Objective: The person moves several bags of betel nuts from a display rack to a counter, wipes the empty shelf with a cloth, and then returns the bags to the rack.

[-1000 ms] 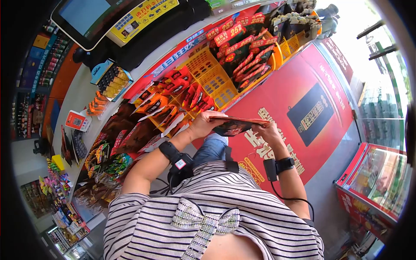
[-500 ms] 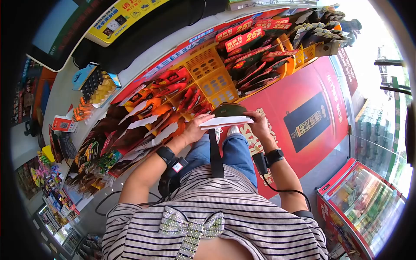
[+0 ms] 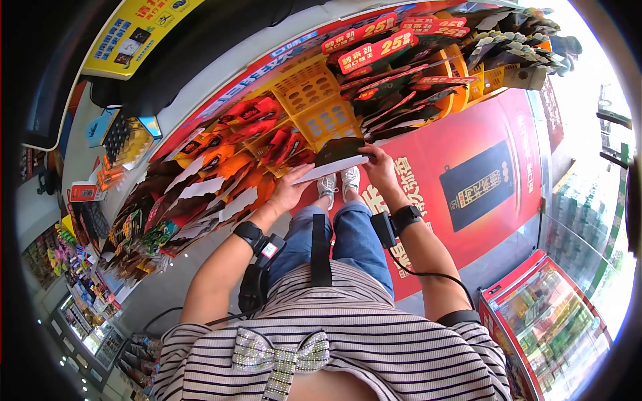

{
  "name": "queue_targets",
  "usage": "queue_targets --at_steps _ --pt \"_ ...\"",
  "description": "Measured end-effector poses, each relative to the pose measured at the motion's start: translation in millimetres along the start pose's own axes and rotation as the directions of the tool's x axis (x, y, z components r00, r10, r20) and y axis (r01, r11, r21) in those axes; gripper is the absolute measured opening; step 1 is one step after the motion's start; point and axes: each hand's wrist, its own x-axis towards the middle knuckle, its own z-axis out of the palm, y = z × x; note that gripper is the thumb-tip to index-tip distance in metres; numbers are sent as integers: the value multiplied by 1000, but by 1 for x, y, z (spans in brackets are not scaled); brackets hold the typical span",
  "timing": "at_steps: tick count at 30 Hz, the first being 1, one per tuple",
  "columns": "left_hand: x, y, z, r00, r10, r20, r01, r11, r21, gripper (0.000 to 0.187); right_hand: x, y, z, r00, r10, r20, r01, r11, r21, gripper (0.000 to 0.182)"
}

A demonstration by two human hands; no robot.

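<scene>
A dark green packet (image 3: 339,152) with a white paper strip (image 3: 331,168) along its near edge is held level between my two hands. My left hand (image 3: 289,188) pinches the strip's left end. At the other end, my right hand (image 3: 378,167) grips the packet's right corner with thumb and fingers. Just beyond the packet stands an upright yellow plastic basket (image 3: 329,124) with round and oval holes. Red packets (image 3: 284,144) sit in the rack beside my left hand. The packet's front is turned away from me.
Orange and brown packets (image 3: 224,170) fill the rack on the left. Dark packets with red "25" cards (image 3: 376,53) stand behind the basket. A red poster panel (image 3: 428,194) covers the display's right side. A red-framed glass case (image 3: 545,314) stands lower right.
Both hands have carried the packet forward and slightly left, closer to the yellow basket. My shoes and more of my legs now show below it. Both hands keep their hold.
</scene>
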Motion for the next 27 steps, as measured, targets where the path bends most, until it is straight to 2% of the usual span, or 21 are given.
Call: queue_targets --at_steps 1,4,5,7,10,11,15,18,20,22,23,26,27 --pt "2 1 0 1000 -14 -4 14 1000 9 38 3 0 1 999 -28 -20 29 999 32 28" --pt "4 4 0 1000 -25 -19 26 999 42 40 10 1 3 1000 13 -5 -12 992 128 32" --pt "5 5 0 999 -26 -21 27 998 56 41 11 4 6 999 52 4 -52 970 237 36" --pt "6 10 -1 999 -33 -16 34 992 123 40 10 11 15 992 126 28 -125 887 444 44" --pt "10 13 2 999 -35 -13 37 981 190 37 -1 2 14 972 220 86 -233 832 503 53" --pt "10 13 3 999 -35 -14 38 977 208 35 -5 -6 14 957 269 105 -277 759 589 59" --pt "14 0 6 997 -68 -37 75 971 227 29 -18 -11 14 958 277 77 -256 699 668 67" --pt "14 -4 6 994 -84 -70 98 965 243 27 -22 -3 26 967 252 -33 -132 609 782 71" --pt "12 -3 6 994 -51 -98 79 947 310 26 -26 4 29 974 226 -13 -158 723 673 76" --pt "12 8 6 982 -137 -127 170 939 299 26 -34 -5 30 985 172 -11 -143 851 506 79" --pt "11 14 6 974 -180 -140 214 932 291 27 -40 -9 30 984 177 -22 -148 880 451 80" --pt "11 19 8 973 -177 -146 213 934 287 29 -50 -8 27 971 236 -25 -217 926 308 77" --pt "12 21 9 970 -193 -149 231 922 310 30 -52 13 33 959 265 -100 -248 956 155 75"
